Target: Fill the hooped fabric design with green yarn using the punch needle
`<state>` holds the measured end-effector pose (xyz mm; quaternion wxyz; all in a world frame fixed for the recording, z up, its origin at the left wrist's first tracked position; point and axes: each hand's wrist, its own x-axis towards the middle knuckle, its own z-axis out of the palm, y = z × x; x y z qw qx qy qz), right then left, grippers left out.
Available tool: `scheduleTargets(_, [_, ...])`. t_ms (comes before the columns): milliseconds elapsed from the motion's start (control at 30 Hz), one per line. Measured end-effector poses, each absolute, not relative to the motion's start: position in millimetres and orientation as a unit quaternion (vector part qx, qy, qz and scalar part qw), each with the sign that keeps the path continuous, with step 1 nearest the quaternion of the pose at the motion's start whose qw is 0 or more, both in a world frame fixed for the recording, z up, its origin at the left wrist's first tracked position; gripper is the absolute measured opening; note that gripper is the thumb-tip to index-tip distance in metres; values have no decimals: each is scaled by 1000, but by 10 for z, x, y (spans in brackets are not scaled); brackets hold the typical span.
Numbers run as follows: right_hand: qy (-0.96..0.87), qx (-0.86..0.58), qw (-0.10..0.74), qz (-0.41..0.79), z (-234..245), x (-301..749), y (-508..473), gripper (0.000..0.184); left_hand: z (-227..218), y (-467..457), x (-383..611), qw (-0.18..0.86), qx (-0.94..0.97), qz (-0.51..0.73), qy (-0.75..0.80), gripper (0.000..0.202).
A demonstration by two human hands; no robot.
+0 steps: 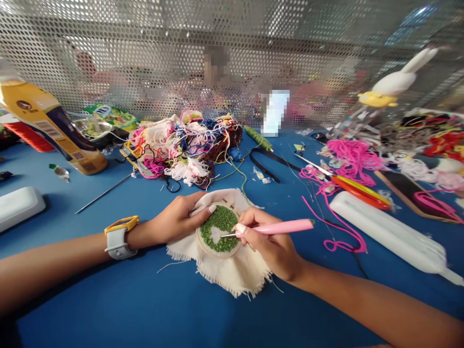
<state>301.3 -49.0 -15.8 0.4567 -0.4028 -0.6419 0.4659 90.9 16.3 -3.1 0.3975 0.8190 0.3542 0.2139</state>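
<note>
A round embroidery hoop (237,252) holds cream cloth (237,276) with frayed edges that spread out around it. Green looped yarn (222,218) fills most of the circle, leaving a pale patch near its middle. My left hand (183,217) grips the hoop's left side, thumb on top of the green loops and the other fingers hidden underneath. Between the thumb and fingers of my right hand (273,246) is a pink-handled punch needle (286,227), its metal tip at the pale patch. Green yarn (243,181) trails behind the hoop.
A tangled yarn heap (188,145) lies beyond the hoop. Scissors (358,188), pink yarn (353,162), a phone (416,193) and a long white case (387,229) are on the right. A leaning yellow bottle (54,125) and a thin metal rod (103,194) are left. Perforated metal (163,53) stands behind.
</note>
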Motion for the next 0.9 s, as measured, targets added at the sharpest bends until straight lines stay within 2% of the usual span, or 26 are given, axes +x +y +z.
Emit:
scheduleTargets(200, [-648, -392, 447, 476, -175, 3039, -499, 20, -65, 177, 898, 387, 829, 227, 334, 36])
scheduleTargets(533, [-672, -352, 437, 483, -175, 3074, -503, 8, -67, 176, 898, 385, 831, 228, 330, 34])
scheduleTargets(667, [-667, -340, 445, 491, -182, 3086, -503, 8, -75, 182, 893, 385, 832, 228, 328, 35])
scheduleTargets(900, [-698, -348, 404, 477, -156, 3095, -512, 10, -57, 181, 901, 381, 836, 214, 333, 37])
